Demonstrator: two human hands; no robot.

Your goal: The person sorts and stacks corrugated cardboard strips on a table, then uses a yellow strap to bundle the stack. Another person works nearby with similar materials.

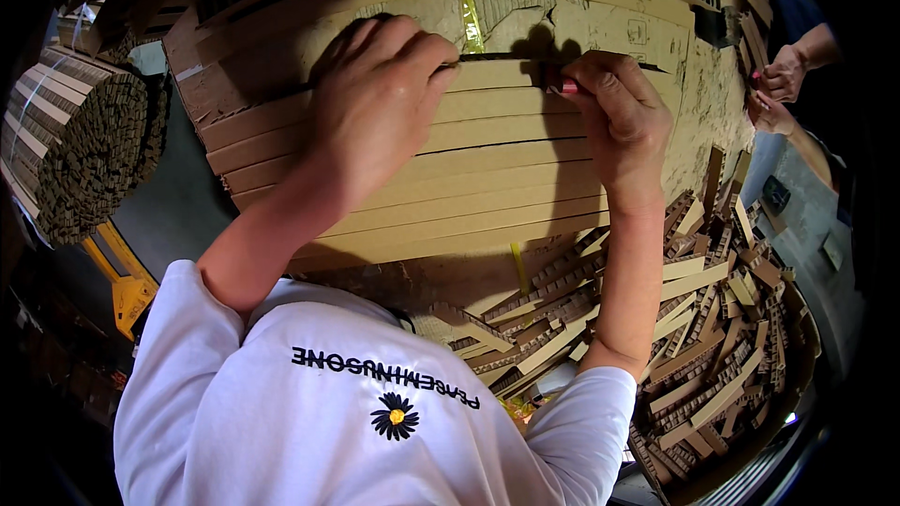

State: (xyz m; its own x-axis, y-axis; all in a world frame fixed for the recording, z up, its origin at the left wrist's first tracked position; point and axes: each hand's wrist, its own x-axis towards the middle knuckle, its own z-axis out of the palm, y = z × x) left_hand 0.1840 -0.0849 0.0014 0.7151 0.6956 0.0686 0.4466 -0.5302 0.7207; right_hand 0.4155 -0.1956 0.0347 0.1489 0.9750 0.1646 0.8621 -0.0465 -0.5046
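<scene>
Long tan cardboard strips [469,164] lie side by side in a row across the work surface in front of me. My left hand [384,94] is closed, its bent fingers at the far edge of the farthest strip in this row, beside a dark gap. At the same strip's right part, my right hand [621,108] is closed around a small red object [568,86]. Most of that object is hidden by the fingers, so its kind cannot be made out.
Loose cardboard strip pieces [712,356] fill a container at the lower right. A tied round bundle of strips [94,141] stands at the left, above a yellow metal frame [127,276]. Another person's hands [783,84] work at the far right. Yellow tape [471,23] marks the surface beyond.
</scene>
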